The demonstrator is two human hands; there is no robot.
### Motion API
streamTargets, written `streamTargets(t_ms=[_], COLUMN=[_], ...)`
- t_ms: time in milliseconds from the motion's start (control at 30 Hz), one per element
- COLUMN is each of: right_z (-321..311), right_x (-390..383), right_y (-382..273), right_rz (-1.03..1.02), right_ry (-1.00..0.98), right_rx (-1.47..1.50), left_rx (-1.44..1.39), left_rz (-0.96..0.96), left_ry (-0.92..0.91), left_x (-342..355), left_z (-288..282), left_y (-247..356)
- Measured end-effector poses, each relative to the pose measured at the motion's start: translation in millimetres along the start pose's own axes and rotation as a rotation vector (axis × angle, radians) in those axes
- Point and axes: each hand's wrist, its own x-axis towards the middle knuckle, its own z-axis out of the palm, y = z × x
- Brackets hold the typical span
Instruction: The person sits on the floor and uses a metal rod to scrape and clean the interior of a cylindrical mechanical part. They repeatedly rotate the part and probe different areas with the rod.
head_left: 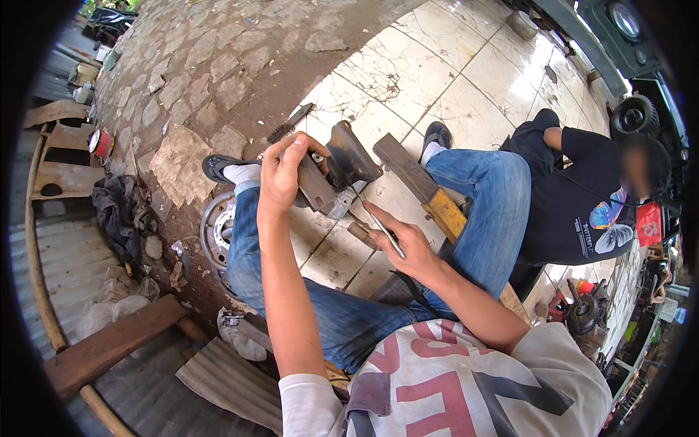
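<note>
My left hand [282,171] is closed around a dark, worn metal bracket [353,156] with curved plates and a bolt-like fitting near my fingers. A bright grey metal piece [341,205] sits at the lower end of the bracket. In my right hand [408,247] is a slim silver pointed metal tool [387,231], gripped between the fingers. Its thin tip reaches up to the bracket, beside the grey piece; whether it touches I cannot tell. A short brown block-like piece [362,235] shows just left of my right fingers.
A wire brush [280,132] lies beyond my left hand. A steel bar with a yellow section [437,207] slants beside my right leg. A wheel rim [217,226] stands by my left leg. Another person [575,189] in a black shirt sits close on the right.
</note>
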Motion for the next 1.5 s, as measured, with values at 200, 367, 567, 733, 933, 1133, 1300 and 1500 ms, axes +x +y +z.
streamTargets(t_ms=[200, 367, 567, 733, 933, 1133, 1300, 1500], right_z=[6.8, 10.4, 3.1, 12.5, 3.3, 7.3, 10.7, -3.4], right_x=[53.1, 27.7, 27.3, 55.7, 4.2, 55.9, 45.9, 9.7], right_y=[-7.6, -3.2, -2.7, -9.1, -4.3, -8.2, -11.4, -11.2], right_rz=[-0.092, 0.001, 0.078, -0.011, 0.054, -0.017, -0.019, 0.094], right_ry=[0.08, 0.016, -0.059, 0.053, -0.04, 0.026, 0.028, -0.048], right_rx=[-0.054, -0.002, -0.049, 0.057, 0.069, -0.006, 0.022, 0.035], left_rx=[0.033, -0.013, 0.027, 0.047, 0.01, 0.045, -0.012, 0.025], left_rz=[-0.041, -0.034, -0.04, -0.036, -0.031, -0.034, -0.004, -0.007], left_ry=[0.03, 0.099, 0.038, 0.062, 0.048, 0.053, 0.059, 0.006], left_x=[0.4, 5.9, 5.2, 5.6, 7.7, 7.3, 7.4, 5.5], left_z=[3.6, -7.6, -2.4, -0.5, -8.4, -1.7, -9.9, -3.6], left_y=[2.3, 1.3, 3.3, 4.0, -0.6, 2.7, -2.8, -2.9])
